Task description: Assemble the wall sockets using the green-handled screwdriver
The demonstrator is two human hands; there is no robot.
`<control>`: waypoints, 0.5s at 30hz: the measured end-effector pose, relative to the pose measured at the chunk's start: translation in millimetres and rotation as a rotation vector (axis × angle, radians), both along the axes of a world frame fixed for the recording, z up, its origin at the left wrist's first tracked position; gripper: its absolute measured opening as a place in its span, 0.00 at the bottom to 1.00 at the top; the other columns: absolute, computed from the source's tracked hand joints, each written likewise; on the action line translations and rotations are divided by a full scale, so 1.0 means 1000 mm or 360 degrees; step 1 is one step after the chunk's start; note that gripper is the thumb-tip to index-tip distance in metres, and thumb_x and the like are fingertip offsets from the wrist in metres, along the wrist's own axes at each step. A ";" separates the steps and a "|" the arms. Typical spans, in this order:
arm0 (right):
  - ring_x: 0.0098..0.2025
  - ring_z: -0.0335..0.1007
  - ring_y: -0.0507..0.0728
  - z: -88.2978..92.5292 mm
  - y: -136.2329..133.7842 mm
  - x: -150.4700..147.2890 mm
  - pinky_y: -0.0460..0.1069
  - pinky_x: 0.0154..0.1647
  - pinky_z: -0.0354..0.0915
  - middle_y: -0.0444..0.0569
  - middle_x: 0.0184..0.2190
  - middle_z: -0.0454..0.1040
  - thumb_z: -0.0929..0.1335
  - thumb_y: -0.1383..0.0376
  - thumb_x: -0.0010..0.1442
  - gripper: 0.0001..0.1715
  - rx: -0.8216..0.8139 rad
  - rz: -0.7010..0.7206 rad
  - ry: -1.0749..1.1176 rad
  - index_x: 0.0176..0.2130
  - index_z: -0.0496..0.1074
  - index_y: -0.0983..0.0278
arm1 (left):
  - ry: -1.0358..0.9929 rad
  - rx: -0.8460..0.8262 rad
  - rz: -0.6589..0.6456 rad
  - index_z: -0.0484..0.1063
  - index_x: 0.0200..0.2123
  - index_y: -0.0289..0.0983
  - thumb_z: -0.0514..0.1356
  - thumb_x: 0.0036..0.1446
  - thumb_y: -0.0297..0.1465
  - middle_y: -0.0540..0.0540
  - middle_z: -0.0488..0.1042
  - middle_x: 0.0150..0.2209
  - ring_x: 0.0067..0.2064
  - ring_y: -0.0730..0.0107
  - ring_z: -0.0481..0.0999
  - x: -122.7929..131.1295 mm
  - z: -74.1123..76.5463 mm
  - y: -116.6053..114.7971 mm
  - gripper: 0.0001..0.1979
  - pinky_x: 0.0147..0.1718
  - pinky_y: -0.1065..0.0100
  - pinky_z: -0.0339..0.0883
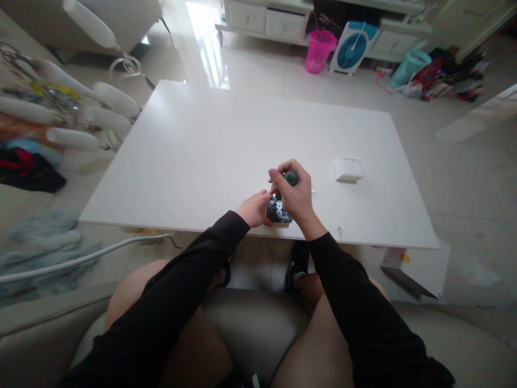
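Observation:
My right hand point(297, 194) is wrapped round a screwdriver with a green and dark handle point(291, 177), its shaft slanting down to the left. Below it, near the table's front edge, lies a small black block with a white patterned face point(278, 211), perhaps the back of a socket. Along the block's left side my left hand point(255, 208) grips it, fingers by the screwdriver's lower end. Exactly where the tip touches is hidden by the fingers. To the right stands a white wall socket point(349, 168) on a raised white box.
The white table point(218, 145) spans the middle. A small clear item point(340, 232) lies at its front edge, and a white scrap peeks out behind my right hand. Beyond are a pink basket point(319, 51) and a blue fan point(352, 47). White lamp arms point(115, 97) reach in at left.

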State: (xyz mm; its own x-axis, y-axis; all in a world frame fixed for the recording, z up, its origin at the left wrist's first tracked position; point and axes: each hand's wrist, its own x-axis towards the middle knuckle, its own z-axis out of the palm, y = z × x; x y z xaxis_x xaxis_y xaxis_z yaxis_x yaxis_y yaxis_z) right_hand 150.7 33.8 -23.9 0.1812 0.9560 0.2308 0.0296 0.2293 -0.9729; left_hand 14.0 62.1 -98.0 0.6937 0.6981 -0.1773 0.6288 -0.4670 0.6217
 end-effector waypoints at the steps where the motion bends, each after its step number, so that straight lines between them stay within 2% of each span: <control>1: 0.26 0.66 0.49 0.000 0.000 0.001 0.48 0.29 0.64 0.38 0.26 0.70 0.75 0.45 0.59 0.23 -0.0002 0.0052 0.0016 0.33 0.68 0.58 | 0.0013 -0.0014 0.0010 0.65 0.63 0.39 0.80 0.41 0.30 0.36 0.71 0.62 0.62 0.43 0.75 0.000 0.001 0.000 0.47 0.60 0.49 0.73; 6: 0.30 0.69 0.52 -0.001 0.003 0.006 0.49 0.32 0.67 0.43 0.28 0.75 0.68 0.44 0.63 0.23 0.0005 0.0402 0.0332 0.37 0.77 0.60 | -0.0048 -0.0033 0.0002 0.68 0.60 0.42 0.79 0.42 0.32 0.39 0.72 0.61 0.63 0.42 0.74 0.000 0.005 -0.001 0.41 0.60 0.48 0.73; 11: 0.35 0.78 0.55 0.005 0.004 0.010 0.52 0.40 0.74 0.46 0.32 0.82 0.73 0.46 0.59 0.20 -0.0132 0.0436 0.0367 0.36 0.80 0.60 | -0.0130 -0.0003 -0.0043 0.67 0.62 0.45 0.78 0.41 0.30 0.40 0.71 0.62 0.64 0.41 0.73 0.000 0.003 0.000 0.44 0.61 0.48 0.72; 15: 0.38 0.81 0.57 0.009 0.002 0.012 0.54 0.42 0.77 0.48 0.35 0.84 0.78 0.45 0.55 0.22 -0.0121 0.0415 0.0276 0.37 0.82 0.59 | -0.0086 -0.0034 -0.0006 0.67 0.63 0.44 0.78 0.41 0.31 0.40 0.72 0.62 0.64 0.41 0.73 -0.001 0.001 0.000 0.45 0.61 0.48 0.72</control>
